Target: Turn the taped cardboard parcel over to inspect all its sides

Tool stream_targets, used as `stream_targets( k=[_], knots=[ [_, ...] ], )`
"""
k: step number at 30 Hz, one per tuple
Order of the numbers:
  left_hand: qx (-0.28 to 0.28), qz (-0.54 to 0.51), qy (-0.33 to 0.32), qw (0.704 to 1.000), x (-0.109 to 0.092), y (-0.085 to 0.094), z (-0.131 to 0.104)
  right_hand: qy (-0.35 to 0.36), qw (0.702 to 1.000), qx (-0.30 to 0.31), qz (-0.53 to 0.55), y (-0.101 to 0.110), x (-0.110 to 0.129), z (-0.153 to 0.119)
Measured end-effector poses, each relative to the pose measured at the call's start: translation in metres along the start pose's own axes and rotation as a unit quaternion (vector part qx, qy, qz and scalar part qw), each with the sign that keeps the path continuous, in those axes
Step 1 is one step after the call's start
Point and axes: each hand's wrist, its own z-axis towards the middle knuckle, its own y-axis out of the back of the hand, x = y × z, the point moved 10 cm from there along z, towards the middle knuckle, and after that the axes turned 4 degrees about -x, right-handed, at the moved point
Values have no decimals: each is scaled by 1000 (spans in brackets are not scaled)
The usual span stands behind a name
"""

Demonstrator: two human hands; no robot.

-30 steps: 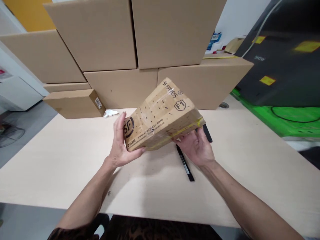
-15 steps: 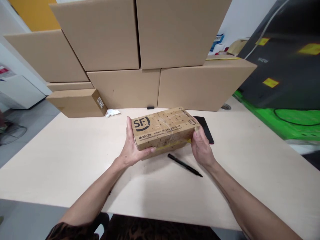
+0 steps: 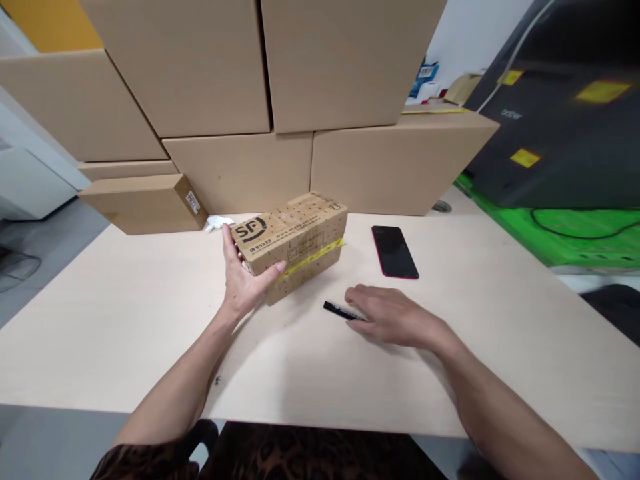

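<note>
At the table (image 3: 480, 320), the left hand (image 3: 242, 283) still holds the carton (image 3: 305, 241); the right hand (image 3: 390, 315), grip unclear, has reached the pen (image 3: 339, 310).

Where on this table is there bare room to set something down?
The tabletop is bare left of the left hand, in front of the small plain box, and between the phone and the tabletop's right edge. It's crowded mid-table, where the SF box, black pen and right hand sit close together.
</note>
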Motion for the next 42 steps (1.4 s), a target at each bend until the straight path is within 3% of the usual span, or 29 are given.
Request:
stream_targets(
  k=[3, 6, 8, 12, 16, 18, 20, 22, 24, 26, 29, 37, 42],
  knots=[
    [-28, 8, -13, 999, 2, 8, 5, -4, 998, 2, -62, -12, 8, 8],
    [-39, 21, -18, 999, 5, 13, 10, 3, 993, -73, -92, -4, -3, 25],
    [-37, 22, -16, 999, 8, 13, 12, 23, 985, -132, -110, 8, -14, 38],
    [-32, 25, -12, 999, 13, 11, 12, 41, 980, -163, -105, 18, -44, 64],
    [-9, 19, -24, 999, 10, 3, 6, 26, 973, -221, -54, 29, -72, 71],
    [21, 9, -22, 999, 7, -4, 2, 19, 950, -294, 104, 40, -84, 64],
    [56, -7, -12, 998, 2, -12, -2, 62, 898, -314, 303, 42, -86, 56],
    [90, -28, 4, 996, -2, -20, -7, 129, 838, -270, 457, 36, -74, 51],
    [129, -50, 16, 990, -7, -28, -12, 158, 794, -225, 542, 31, -63, 45],
    [166, -65, 18, 984, -12, -35, -17, 144, 772, -205, 584, 26, -58, 39],
    [202, -81, 4, 976, -15, -40, -22, 109, 764, -212, 600, 25, -55, 29],
    [222, -121, -4, 968, -4, -43, -23, 97, 731, -276, 617, 33, -51, 17],
    [251, -161, 36, 954, -5, -54, -27, 63, 663, -289, 688, 16, -52, 25]
  ],
)
